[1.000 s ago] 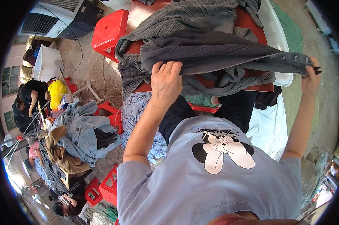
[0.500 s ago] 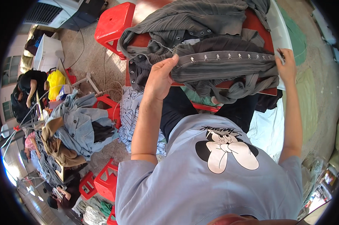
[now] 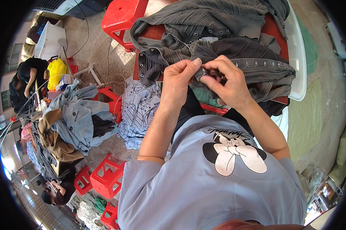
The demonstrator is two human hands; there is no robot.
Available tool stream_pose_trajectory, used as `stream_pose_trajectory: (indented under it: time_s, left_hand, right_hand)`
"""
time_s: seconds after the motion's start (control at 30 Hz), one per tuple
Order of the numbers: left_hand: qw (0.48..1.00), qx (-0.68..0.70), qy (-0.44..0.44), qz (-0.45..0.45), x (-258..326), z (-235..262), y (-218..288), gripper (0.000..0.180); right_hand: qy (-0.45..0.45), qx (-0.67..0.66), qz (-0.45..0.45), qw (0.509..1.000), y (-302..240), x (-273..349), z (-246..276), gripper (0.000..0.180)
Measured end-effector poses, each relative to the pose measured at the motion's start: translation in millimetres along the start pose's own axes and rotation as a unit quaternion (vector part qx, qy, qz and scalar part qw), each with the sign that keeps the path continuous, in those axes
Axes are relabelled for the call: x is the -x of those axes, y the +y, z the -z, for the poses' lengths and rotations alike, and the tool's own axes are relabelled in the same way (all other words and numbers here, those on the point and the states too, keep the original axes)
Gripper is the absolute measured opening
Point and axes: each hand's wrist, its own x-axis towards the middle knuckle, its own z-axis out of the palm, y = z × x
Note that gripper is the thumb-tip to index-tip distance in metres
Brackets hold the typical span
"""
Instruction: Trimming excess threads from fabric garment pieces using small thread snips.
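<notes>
A dark grey ribbed garment point(image 3: 242, 48) lies bunched over a red tabletop point(image 3: 277, 32). Along it runs a band with a row of metal hooks point(image 3: 263, 63), stretching away to the right. My left hand point(image 3: 178, 80) pinches the left end of this band between thumb and forefinger. Close beside it, my right hand point(image 3: 230, 82) has its fingers closed on the same end, around a metal hook. Its fingertips partly hide that hook. Farther back, more grey ribbed cloth bears a strip of metal eyelets point(image 3: 215, 33).
A white plastic tub point(image 3: 298, 73) stands against the table's right side. Red stools point(image 3: 123, 17) sit at the far left and lower left. Left of my legs hangs striped cloth point(image 3: 138, 111); beyond it are heaped blue and brown clothes point(image 3: 79, 115). Other people point(image 3: 31, 74) work at the left.
My right hand has left the band's right end and come across to the left end, beside my left hand. My left hand keeps its hold. The view has shifted slightly.
</notes>
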Motion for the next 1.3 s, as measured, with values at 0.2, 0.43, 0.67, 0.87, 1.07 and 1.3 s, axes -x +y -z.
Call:
stream_pose_trajectory:
  time_s: [0.2,0.43,0.67,0.87,1.07,1.3]
  left_hand:
    - [0.996,0.082,0.007,0.03,-1,2,-10,0.027]
    - [0.987,0.149,-0.02,0.051,0,-1,-11,0.025]
    - [0.972,0.207,-0.048,0.096,2,-6,-3,0.027]
    - [0.969,0.214,-0.08,0.095,1,0,-8,0.029]
    - [0.971,0.208,-0.055,0.105,5,-8,-4,0.029]
    - [0.97,0.212,-0.053,0.11,3,-8,-5,0.029]
  right_hand:
    - [0.067,-0.255,-0.109,0.959,12,6,5,0.004]
    - [-0.002,0.072,-0.022,0.997,2,14,12,0.022]
    - [0.029,0.106,0.049,0.993,11,15,1,0.021]
    - [0.062,0.114,0.087,0.988,10,11,-3,0.02]
    - [0.068,0.115,0.085,0.987,12,12,-5,0.019]
    - [0.062,0.104,0.082,0.989,14,12,-4,0.018]
